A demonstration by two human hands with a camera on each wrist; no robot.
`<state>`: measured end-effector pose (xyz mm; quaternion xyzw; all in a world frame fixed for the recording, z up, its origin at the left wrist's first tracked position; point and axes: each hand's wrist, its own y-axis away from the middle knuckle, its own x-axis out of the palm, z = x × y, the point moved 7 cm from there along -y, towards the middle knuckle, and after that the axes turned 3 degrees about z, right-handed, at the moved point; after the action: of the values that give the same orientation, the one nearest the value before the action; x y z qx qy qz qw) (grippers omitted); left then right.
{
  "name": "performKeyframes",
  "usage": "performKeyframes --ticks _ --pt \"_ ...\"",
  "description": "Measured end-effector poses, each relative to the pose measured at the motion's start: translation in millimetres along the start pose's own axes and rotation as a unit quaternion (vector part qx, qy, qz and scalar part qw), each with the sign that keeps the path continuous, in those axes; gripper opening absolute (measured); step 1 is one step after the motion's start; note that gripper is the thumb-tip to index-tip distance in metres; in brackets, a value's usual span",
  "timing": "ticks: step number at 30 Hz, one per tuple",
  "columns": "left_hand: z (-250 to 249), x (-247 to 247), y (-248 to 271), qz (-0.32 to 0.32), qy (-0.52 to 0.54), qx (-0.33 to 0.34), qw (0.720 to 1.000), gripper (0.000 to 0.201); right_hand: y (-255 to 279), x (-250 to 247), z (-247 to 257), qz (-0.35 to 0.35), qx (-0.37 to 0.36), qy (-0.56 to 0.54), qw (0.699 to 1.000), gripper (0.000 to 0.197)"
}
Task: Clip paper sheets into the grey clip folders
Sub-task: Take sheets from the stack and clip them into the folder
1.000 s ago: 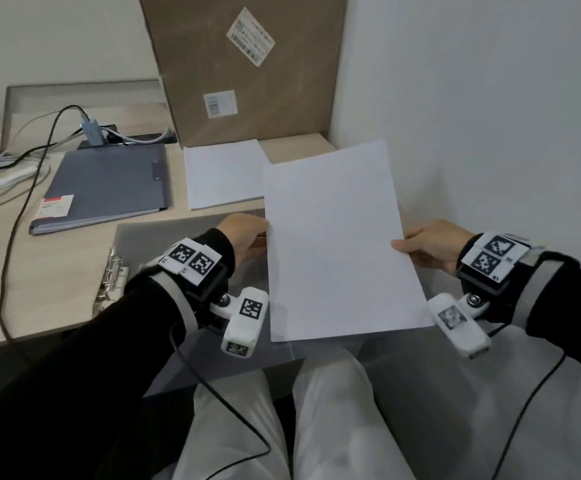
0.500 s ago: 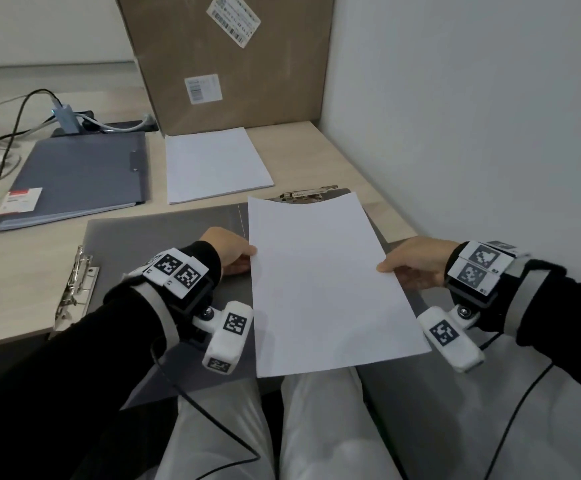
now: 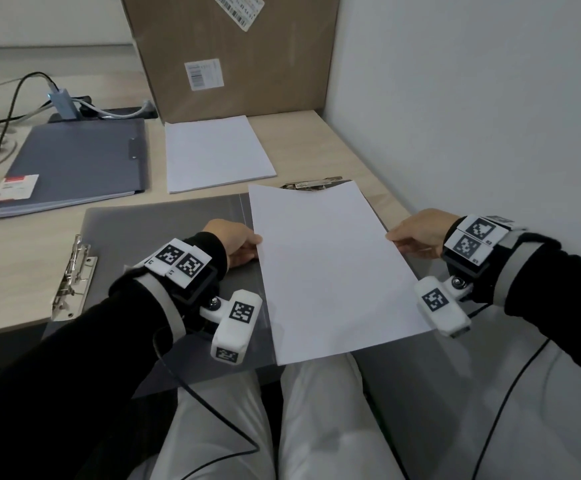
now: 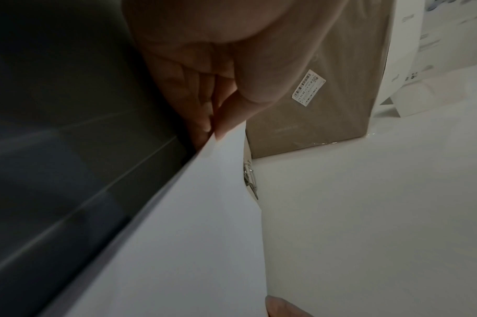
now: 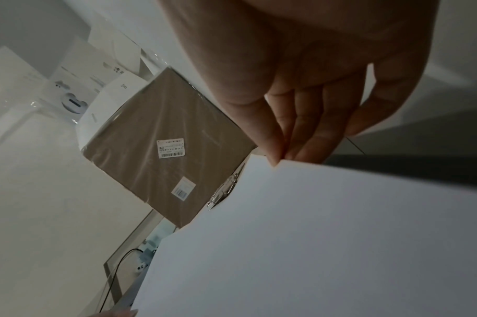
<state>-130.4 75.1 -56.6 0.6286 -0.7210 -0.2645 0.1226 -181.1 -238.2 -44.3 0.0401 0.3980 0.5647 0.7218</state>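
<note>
I hold a white paper sheet (image 3: 330, 268) flat over the right half of an open grey clip folder (image 3: 164, 233) at the desk's near edge. My left hand (image 3: 237, 244) pinches the sheet's left edge (image 4: 218, 137) between thumb and fingers. My right hand (image 3: 417, 233) pinches its right edge (image 5: 275, 163). The sheet's far edge lies just short of the folder's metal clip (image 3: 311, 184), which also shows in the wrist views (image 4: 249, 180) (image 5: 224, 193). A second metal clip (image 3: 74, 278) sits at the folder's left edge.
A stack of white paper (image 3: 213, 154) lies behind the open folder. A closed grey folder (image 3: 74, 164) lies at the back left, beside cables (image 3: 5, 109). A brown cardboard box (image 3: 233, 53) stands against the back. A white wall (image 3: 472, 98) borders the desk on the right.
Both hands have lowered the sheet toward me, down onto the open folder's right half; the top clip now shows just beyond the sheet's far edge.
</note>
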Motion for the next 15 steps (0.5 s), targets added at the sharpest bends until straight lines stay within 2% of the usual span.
performKeyframes --ticks 8,15 --pt "-3 -2 -3 -0.016 -0.018 0.007 1.000 0.014 -3 -1 12 -0.011 -0.025 0.036 0.999 0.014" --pt "-8 2 -7 -0.021 -0.065 0.006 0.998 0.021 -6 2 18 -0.024 -0.031 0.069 0.997 0.008"
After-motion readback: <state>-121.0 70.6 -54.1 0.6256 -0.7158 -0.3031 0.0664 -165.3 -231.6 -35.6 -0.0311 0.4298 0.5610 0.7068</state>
